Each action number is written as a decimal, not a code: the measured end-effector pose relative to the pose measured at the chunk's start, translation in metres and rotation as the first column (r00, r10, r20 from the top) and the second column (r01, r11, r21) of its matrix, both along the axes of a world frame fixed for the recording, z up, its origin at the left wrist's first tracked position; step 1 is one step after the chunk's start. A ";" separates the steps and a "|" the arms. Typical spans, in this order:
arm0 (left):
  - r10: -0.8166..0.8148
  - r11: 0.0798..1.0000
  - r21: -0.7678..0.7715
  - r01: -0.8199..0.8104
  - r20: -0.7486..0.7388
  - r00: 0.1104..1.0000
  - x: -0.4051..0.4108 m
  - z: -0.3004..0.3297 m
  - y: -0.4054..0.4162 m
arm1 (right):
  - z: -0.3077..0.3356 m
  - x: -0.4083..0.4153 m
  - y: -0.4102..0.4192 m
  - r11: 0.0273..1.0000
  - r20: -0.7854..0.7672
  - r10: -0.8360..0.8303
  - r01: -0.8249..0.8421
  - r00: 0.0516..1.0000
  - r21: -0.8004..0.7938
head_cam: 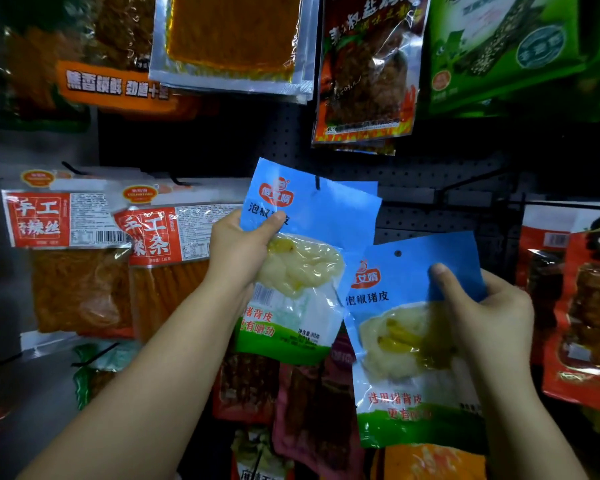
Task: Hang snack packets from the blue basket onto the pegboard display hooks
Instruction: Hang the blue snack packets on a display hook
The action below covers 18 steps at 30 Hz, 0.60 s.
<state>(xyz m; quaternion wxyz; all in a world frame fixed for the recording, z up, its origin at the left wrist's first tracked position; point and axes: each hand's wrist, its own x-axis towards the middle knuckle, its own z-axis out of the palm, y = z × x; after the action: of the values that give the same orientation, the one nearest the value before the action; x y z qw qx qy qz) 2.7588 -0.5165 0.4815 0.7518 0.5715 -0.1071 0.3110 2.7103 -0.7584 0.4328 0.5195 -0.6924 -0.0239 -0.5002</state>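
Up close to the black pegboard [430, 174], both hands hold blue snack packets with pale yellowish food showing through clear windows. The left hand [238, 251] grips a tilted packet [302, 237] by its left edge, thumb [272, 225] curled over the front and the other fingers hidden behind it; the packet's top sits at a hook [317, 183], and a second blue packet edge [361, 190] shows just behind it. The right hand [492, 317] pinches another blue packet [406, 341] at its right edge, thumb [445, 280] pressed on the front, fingers curled behind; its hang hole [398, 253] is free of any hook, and the packet is lower and to the right of the first, their edges overlapping. Red-and-white packets [94, 237] hang to the left, a flame-printed packet [368, 71] and a green one [510, 50] above, orange-red ones [582, 306] at right.
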 end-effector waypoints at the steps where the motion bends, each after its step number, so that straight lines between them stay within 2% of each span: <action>1: 0.013 1.000 0.013 -0.013 -0.007 1.000 0.003 0.001 0.000 | -0.002 -0.001 -0.002 1.000 -0.022 -0.019 0.018 1.000 -0.019; 7: 0.124 0.986 0.116 -0.123 0.002 0.992 0.027 0.008 0.001 | -0.008 -0.001 -0.015 0.993 -0.151 0.001 -0.018 0.989 -0.114; 11: 0.014 0.995 0.104 -0.007 -0.060 0.998 0.042 -0.003 -0.011 | -0.006 0.006 -0.009 0.995 -0.097 0.090 -0.094 0.991 -0.041; 18: -0.062 0.987 0.147 0.069 -0.053 0.997 0.056 -0.019 -0.026 | 0.001 0.030 0.006 0.974 -0.009 0.205 -0.203 0.979 0.097</action>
<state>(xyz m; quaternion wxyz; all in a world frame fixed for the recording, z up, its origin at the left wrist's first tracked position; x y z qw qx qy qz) 2.8144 -0.5423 0.4627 0.7192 0.6296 -0.1306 0.2632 2.7399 -0.7522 0.4337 0.6008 -0.6652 -0.0662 -0.4383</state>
